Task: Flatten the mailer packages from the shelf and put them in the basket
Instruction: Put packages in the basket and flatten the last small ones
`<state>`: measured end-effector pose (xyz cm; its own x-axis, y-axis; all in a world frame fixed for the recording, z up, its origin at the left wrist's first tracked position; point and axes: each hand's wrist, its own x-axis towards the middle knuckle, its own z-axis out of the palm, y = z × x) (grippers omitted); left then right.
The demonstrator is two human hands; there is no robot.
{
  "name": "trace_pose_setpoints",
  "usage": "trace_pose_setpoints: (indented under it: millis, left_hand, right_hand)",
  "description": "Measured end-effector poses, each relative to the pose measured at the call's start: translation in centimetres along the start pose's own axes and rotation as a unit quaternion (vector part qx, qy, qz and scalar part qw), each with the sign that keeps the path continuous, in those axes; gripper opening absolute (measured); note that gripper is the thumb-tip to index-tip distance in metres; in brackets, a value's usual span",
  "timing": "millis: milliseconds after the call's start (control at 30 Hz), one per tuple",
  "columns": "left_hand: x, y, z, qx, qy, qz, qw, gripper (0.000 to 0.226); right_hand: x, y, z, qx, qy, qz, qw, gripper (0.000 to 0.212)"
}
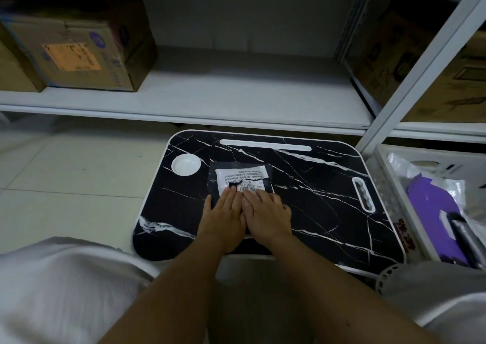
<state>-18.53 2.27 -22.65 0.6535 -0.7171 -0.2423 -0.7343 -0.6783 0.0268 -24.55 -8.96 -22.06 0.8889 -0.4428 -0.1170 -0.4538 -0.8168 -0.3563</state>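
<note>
Your left hand (pixel 225 213) and right hand (pixel 265 212) press flat, fingers together, on the black mailer (pixel 238 179) atop the lap desk (pixel 315 199).

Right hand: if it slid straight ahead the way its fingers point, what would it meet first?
The right hand lies flat on the black mailer, fingers pointing away. It would first cross the torn white label, then bare marble-patterned table, probably reaching the white slot.

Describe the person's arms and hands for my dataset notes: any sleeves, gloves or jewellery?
Both forearms are bare up to the frame edge, with no sleeves showing. The left hand and right hand wear no gloves; no rings, watch or bracelets are visible. Light grey fabric covers the knees.
</note>
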Motion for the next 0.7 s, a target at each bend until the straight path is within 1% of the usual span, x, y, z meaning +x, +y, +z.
trace_pose_setpoints:
  millis: [167, 233, 267, 300, 333, 367, 400, 467, 533, 600, 633, 700]
  left_hand:
    - [0.2, 0.0, -0.2, -0.063, 0.015, -0.028, 0.998, 0.059]
    - [0.4, 0.1, -0.6, -0.117, 0.028, -0.05, 0.992, 0.058]
    - [0.4, 0.1, -0.7, -0.15, 0.035, -0.068, 0.986, 0.058]
    - [0.5, 0.2, -0.9, -0.186, 0.043, -0.095, 0.977, 0.06]
    - [0.4, 0.4, -1.0, -0.221, 0.053, -0.128, 0.965, 0.064]
    - [0.4, 0.4, -1.2, -0.254, 0.062, -0.165, 0.951, 0.072]
    - [0.3, 0.5, -1.3, -0.285, 0.069, -0.202, 0.935, 0.082]
    - [0.4, 0.6, -1.8, -0.337, 0.083, -0.253, 0.903, 0.095]
    - [0.7, 0.8, -2.4, -0.364, 0.091, -0.28, 0.884, 0.093]
    - [1.0, 0.8, -3.0, -0.39, 0.078, -0.306, 0.865, 0.089]
    - [1.1, 0.6, -3.2, -0.414, 0.068, -0.318, 0.85, 0.09]
    - [1.4, 0.1, -3.3, -0.488, 0.055, -0.333, 0.805, 0.089]
  right_hand:
    - [0.7, 0.0, -0.7, 0.026, -0.03, 0.006, 0.999, 0.042]
    - [1.1, 0.1, -0.8, 0.087, -0.036, 0.021, 0.995, 0.041]
    - [1.1, 0.1, -0.9, 0.135, -0.02, 0.045, 0.99, 0.04]
    - [1.3, 0.1, -1.0, 0.183, 0.014, 0.086, 0.979, 0.039]
    - [1.3, 0.1, -1.1, 0.215, 0.055, 0.142, 0.965, 0.04]
    - [1.3, 0.2, -1.3, 0.223, 0.084, 0.202, 0.95, 0.045]
    - [1.2, 0.1, -1.6, 0.214, 0.089, 0.255, 0.939, 0.051]
    - [1.5, -0.1, -1.9, 0.218, 0.062, 0.308, 0.924, 0.059]
    - [2.1, -0.7, -1.9, 0.266, 0.033, 0.325, 0.907, 0.064]
    - [2.5, -1.3, -2.0, 0.312, 0.007, 0.326, 0.892, 0.066]
    - [2.6, -1.5, -2.1, 0.322, -0.004, 0.315, 0.893, 0.062]
    - [2.7, -1.6, -2.5, 0.323, -0.031, 0.293, 0.899, 0.053]
